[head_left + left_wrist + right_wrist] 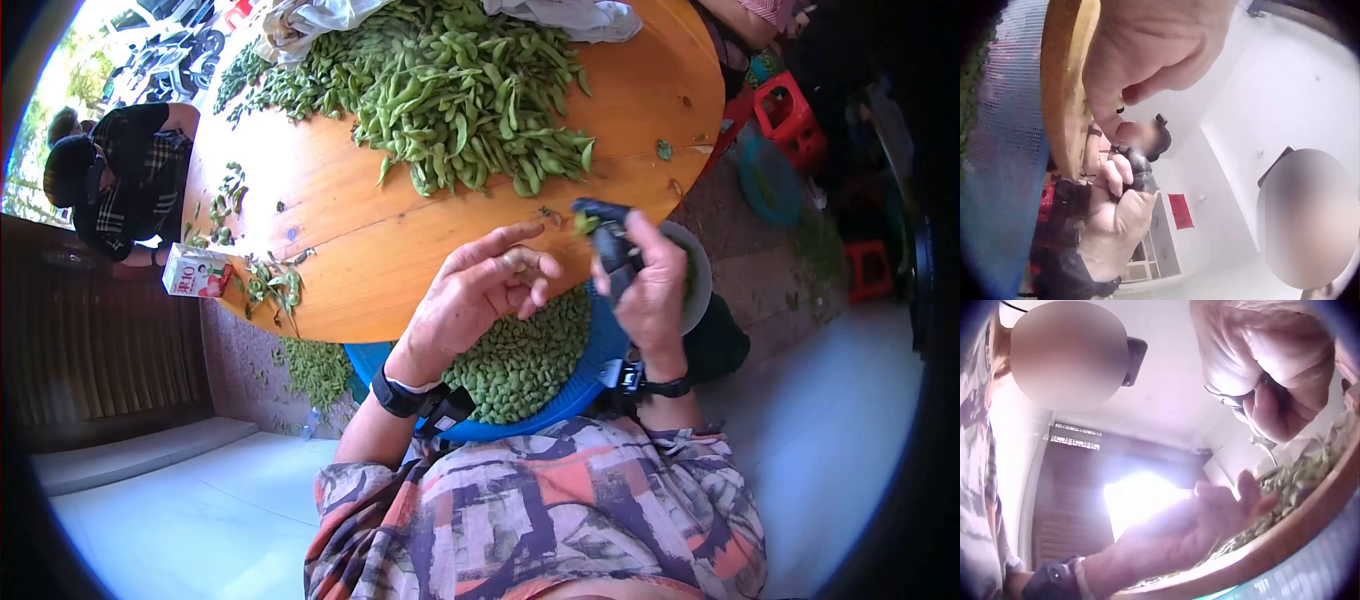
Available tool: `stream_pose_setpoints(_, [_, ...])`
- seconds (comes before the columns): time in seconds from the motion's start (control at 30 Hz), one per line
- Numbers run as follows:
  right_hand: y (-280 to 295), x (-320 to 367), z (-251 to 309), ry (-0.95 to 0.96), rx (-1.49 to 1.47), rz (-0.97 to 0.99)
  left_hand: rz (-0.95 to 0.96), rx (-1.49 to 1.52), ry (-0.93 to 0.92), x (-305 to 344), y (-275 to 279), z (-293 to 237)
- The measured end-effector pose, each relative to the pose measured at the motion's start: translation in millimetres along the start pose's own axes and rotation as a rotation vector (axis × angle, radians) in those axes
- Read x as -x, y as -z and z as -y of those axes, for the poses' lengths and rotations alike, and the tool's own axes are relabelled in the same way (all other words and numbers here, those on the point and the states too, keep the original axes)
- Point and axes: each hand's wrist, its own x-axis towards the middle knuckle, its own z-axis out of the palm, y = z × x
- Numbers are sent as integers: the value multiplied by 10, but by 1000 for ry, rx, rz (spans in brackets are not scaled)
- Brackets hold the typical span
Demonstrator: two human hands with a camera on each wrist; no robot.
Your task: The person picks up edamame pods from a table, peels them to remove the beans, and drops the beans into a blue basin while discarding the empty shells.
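Observation:
My right hand (652,285) grips a black hand-held tool (615,248), with a bit of green at its far end; I cannot tell the tool's kind. Left of it, my left hand (488,285) is held palm inward, fingers loosely bent and apart from the tool. Below both hands, a blue basin (603,345) holds many shelled green beans (525,355). A big heap of green bean pods (470,95) covers the far part of the wooden table (350,225). In the right wrist view, the right hand (1272,369) curls round the dark tool, and the left hand (1197,519) shows blurred.
A drink carton (198,273) stands at the table's left edge beside scattered empty pods (270,285). A pale bowl (698,285) sits right of the right hand. Red stools (790,120) and a teal basin (770,185) are farther right. One person (125,180) sits at left.

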Motion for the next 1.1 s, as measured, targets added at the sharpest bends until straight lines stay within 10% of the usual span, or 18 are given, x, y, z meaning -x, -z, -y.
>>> stream_pose_setpoints(0.13, [593, 100, -176, 3, -24, -173, 18, 140, 21, 19, 30, 38])
stream_pose_setpoints(0.27, [1544, 278, -730, -284, 573, -298, 90, 66, 67, 84, 50, 24])
stream_pose_setpoints(0.4, [1617, 365, -748, -309, 826, -442, 282, -778, 126, 208, -49, -272])
stream_pose_setpoints(0.6, [1454, 185, -687, -169, 899, -358, -314, -1927, -625, -257, 55, -686])
stream_pose_setpoints(1.1, [965, 54, -296, -74, 765, -193, -471, -2015, -457, -597, 71, -522])
